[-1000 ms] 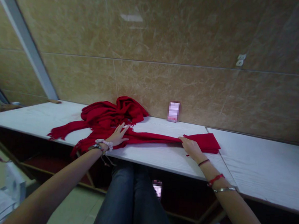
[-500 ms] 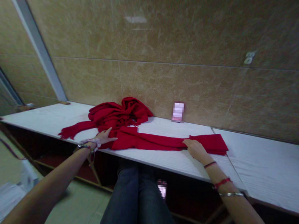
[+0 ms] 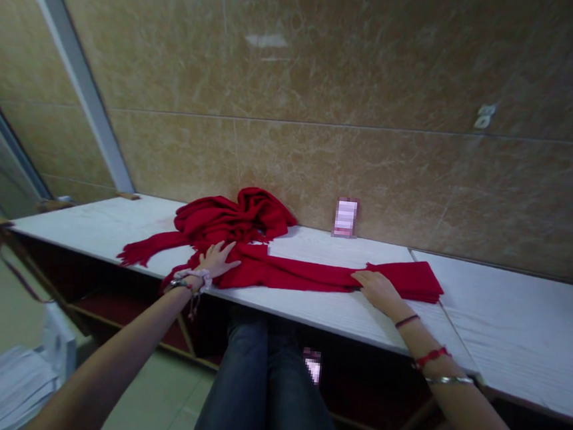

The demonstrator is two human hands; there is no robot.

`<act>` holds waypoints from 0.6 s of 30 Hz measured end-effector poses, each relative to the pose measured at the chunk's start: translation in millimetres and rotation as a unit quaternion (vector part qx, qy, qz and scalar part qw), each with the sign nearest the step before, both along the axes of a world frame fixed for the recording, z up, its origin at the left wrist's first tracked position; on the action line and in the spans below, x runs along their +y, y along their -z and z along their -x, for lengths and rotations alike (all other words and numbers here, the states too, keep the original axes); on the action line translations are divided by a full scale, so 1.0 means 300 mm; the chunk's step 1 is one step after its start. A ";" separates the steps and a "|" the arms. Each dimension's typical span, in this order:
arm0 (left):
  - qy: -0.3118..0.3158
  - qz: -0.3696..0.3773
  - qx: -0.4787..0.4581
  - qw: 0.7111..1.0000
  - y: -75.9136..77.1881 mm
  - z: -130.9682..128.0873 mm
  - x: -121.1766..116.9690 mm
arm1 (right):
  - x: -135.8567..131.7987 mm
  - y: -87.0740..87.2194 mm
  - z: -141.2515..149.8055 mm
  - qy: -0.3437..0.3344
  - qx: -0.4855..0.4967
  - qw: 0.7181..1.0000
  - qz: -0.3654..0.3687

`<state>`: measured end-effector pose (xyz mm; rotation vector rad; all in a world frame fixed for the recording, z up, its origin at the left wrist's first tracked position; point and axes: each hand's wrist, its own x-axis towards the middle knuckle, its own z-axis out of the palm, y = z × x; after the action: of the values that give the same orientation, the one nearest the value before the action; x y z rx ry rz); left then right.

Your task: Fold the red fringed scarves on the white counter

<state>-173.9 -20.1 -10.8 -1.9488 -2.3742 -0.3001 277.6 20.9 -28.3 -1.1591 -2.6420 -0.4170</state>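
Note:
A long red scarf (image 3: 306, 275) lies in a flattened strip along the white counter (image 3: 309, 244), with a neatly folded stack of red cloth (image 3: 418, 280) at its right end. My left hand (image 3: 217, 261) rests on the strip's left part, fingers spread. At the near end of the folded stack, my right hand (image 3: 375, 288) has its fingers closed on the scarf's edge; the fingertips are partly hidden. Behind my left hand sits a crumpled heap of red cloth (image 3: 216, 215), and a fringed end (image 3: 135, 252) trails from it to the left.
A tiled wall (image 3: 292, 148) rises behind the counter. Against it stands a small blurred-out upright item (image 3: 345, 218). Under the counter are open dark shelves (image 3: 122, 311). White papers or packages (image 3: 14, 382) lie low at the left; my legs (image 3: 246, 385) are close to the counter.
My left hand has slid slightly right along the scarf and now lies flatter with fingers spread. My right hand stays at the same spot on the scarf. The view has shifted a little.

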 end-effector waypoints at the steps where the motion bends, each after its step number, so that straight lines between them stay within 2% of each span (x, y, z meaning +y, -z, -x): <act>1: -0.011 -0.011 0.014 1.000 -0.006 -0.025 -0.006 | 0.001 0.002 0.001 -0.006 0.001 1.000 -0.010; 3: 0.014 -0.014 0.036 0.999 -0.019 -0.076 -0.007 | 0.002 0.004 0.004 -0.025 0.005 0.999 -0.035; 5: 0.111 -0.003 0.047 0.993 -0.031 -0.119 0.006 | 0.003 0.006 0.007 -0.050 0.008 0.997 -0.057; 7: 0.223 0.020 0.044 0.974 -0.043 -0.145 0.029 | 0.003 0.007 0.009 -0.072 0.007 0.995 -0.066; 8: 0.255 0.029 0.045 0.965 -0.049 -0.151 0.041 | 0.004 0.008 0.009 -0.078 0.004 0.995 -0.065; 9: 0.268 0.031 0.051 0.962 -0.057 -0.155 0.051 | 0.005 0.008 0.009 -0.078 -0.001 0.995 -0.060; 11: 0.255 0.008 0.076 0.964 -0.078 -0.157 0.065 | 0.006 0.007 0.007 -0.061 -0.011 0.997 -0.045; 15: 0.203 -0.111 0.115 0.966 -0.132 -0.170 0.049 | 0.003 -0.005 0.001 0.009 -0.009 0.999 -0.030; 17: 0.203 -0.143 0.111 0.962 -0.137 -0.194 0.022 | -0.002 -0.015 -0.002 0.042 -0.004 0.999 -0.022; 18: 0.222 -0.135 0.108 0.960 -0.128 -0.209 0.004 | -0.005 -0.019 -0.004 0.050 -0.004 0.999 -0.014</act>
<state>-111.3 -18.8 27.5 -2.2215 -1.6490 -0.3840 278.8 19.6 -22.6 -1.2865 -2.5835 -0.4766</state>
